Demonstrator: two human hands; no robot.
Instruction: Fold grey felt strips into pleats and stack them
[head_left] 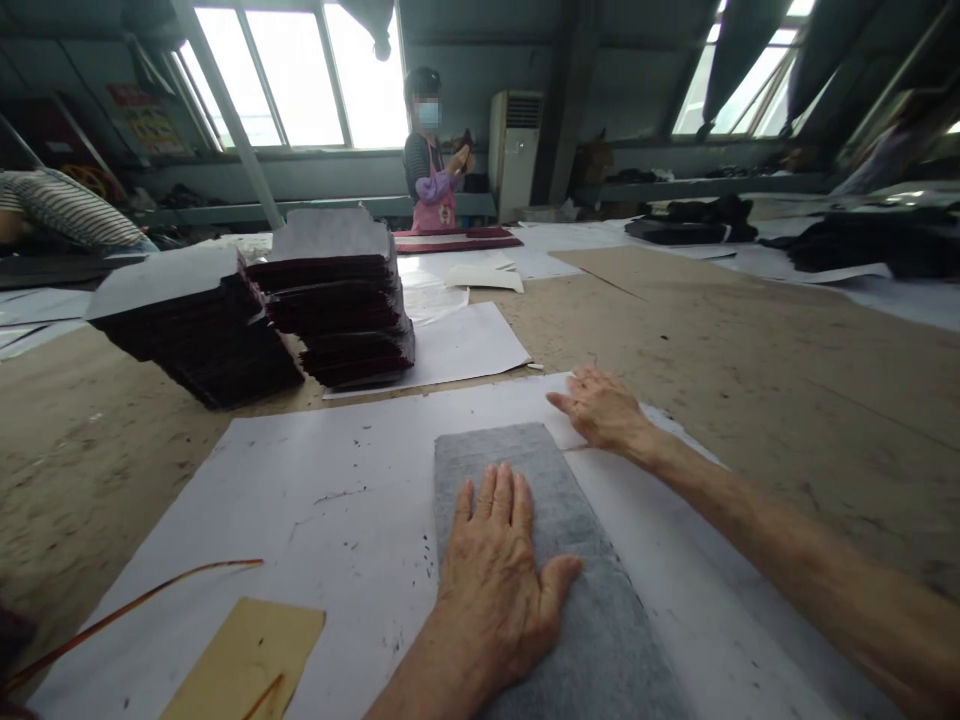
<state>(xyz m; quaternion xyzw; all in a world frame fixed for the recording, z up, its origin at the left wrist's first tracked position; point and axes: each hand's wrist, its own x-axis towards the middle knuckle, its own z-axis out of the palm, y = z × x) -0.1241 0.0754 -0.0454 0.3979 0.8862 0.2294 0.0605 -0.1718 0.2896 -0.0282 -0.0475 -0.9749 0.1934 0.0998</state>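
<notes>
My left hand (495, 570) lies flat on a grey piece of fabric (592, 590), its fingers stretched out and the thumb spread to the right. The piece is long and rests on a large white paper sheet (322, 500) dotted with dark scraps. Past the fabric's far right corner, my right hand (604, 410) is spread at the far edge of the white sheet, palm down and holding nothing that I can see. The fabric's near end runs out of view at the bottom.
Two tall stacks of dark cut pieces, the left stack (202, 330) leaning and the right stack (337, 300), stand beyond the sheet. A yellow card (247, 650) lies front left. Dark fabric piles (870, 240) lie at right. A masked person (431, 170) stands across the table.
</notes>
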